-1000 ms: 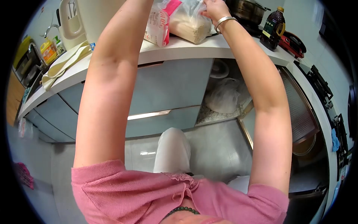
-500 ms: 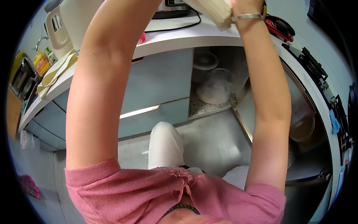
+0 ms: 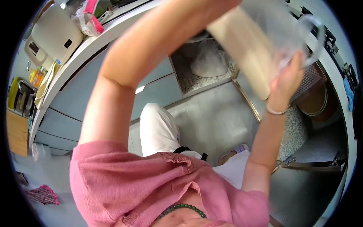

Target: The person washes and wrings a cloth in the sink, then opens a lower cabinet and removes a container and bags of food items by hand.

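Note:
My right hand (image 3: pixel 286 81) is closed at the upper right, gripping a clear plastic bag (image 3: pixel 270 22) that is blurred by motion. A looped handle of the bag stands out beyond the fingers. Against the bag lies a long, pale cream bundle (image 3: pixel 244 51), slanting down toward my right wrist; its exact kind is unclear, and I cannot tell whether it is inside the bag. My left forearm (image 3: pixel 166 34) reaches across the top, and the left hand is cut off by the upper edge.
Below the curved white counter (image 3: pixel 113 28), an open cabinet holds a knotted plastic bag (image 3: pixel 210 62). A cream appliance (image 3: pixel 56 32) stands at the left. An open cabinet door (image 3: pixel 306 196) is at lower right, near a brown bucket (image 3: pixel 314 100).
The cream bundle and my right hand have come down from the counter toward me. The clear bag now shows. My left arm has swung right, and the view has shifted.

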Available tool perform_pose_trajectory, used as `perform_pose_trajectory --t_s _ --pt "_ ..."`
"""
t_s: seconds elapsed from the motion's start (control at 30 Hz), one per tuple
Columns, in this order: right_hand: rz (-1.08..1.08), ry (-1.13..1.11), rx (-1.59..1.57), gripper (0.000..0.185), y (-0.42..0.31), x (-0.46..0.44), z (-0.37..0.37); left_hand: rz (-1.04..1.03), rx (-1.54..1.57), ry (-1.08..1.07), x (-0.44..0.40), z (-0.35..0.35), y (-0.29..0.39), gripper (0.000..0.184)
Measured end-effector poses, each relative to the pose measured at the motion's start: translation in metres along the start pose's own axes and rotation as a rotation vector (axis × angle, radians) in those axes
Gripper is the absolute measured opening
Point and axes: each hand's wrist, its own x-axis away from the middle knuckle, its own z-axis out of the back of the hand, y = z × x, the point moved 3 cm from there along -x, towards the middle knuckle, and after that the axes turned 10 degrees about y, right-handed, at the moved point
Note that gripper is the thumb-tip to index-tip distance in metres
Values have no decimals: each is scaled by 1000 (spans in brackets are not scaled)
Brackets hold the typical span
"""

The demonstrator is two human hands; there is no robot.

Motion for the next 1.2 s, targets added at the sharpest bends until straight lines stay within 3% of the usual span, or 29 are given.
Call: perform_pose_trajectory --t_s 0.13,0.2,0.27,0.33,0.47,0.53,0.57,0.6,0.67,0.7,0.77,0.8,0.83,0.87,0.9,0.93,0.97,1.0,1.07,1.17,1.2 --pt "-175 2 244 21 116 21 78 194 61 422 31 62 -108 14" --pt "-264 -39 310 22 185 35 104 248 -27 397 34 115 -157 12" --pt "-307 -56 323 23 228 46 106 301 -155 523 37 153 -185 16" --pt "-548 -57 318 24 269 61 101 325 -191 586 34 191 -216 16" --pt "-659 -82 226 25 368 88 93 193 -516 720 24 275 -277 17" --pt "-736 -115 356 24 421 105 95 115 -630 834 30 315 -308 16" --pt "-741 -122 359 24 443 113 96 -178 -1111 827 34 349 -337 14" --pt "-793 -154 388 24 463 124 97 -16 -1036 852 40 398 -384 17" --pt "-938 -220 397 23 488 145 97 289 -1254 869 54 395 -380 25" --pt "-944 -224 403 23 495 151 98 402 -1264 746 59 398 -381 25" --pt "-862 -462 527 22 506 161 95 579 -1131 738 75 380 -377 25" --pt "-850 -419 529 17 506 165 98 586 -1129 747 90 383 -381 25" --pt "-856 -424 534 17 501 166 102 485 -1313 534 103 386 -391 29" --pt "-632 -614 732 14 493 165 106 375 -1482 307 113 380 -392 35" --pt "-389 -795 916 13 484 164 110 377 -1483 309 130 374 -392 35" --pt "-374 -891 876 24 501 170 133 347 -1681 156 144 357 -386 37" --pt "-371 -896 874 24 488 169 140 309 -1873 -3 154 343 -381 39" --pt "-313 -890 903 26 465 167 145 305 -1872 3 161 334 -372 39" --pt "-253 -883 937 28 444 167 169 238 -2187 -667 175 319 -369 43" --pt "-262 -757 973 31 430 155 215 148 -2272 -572 193 343 -424 46" --pt "-316 -746 1031 29 423 150 226 301 -2277 -673 191 346 -439 45"
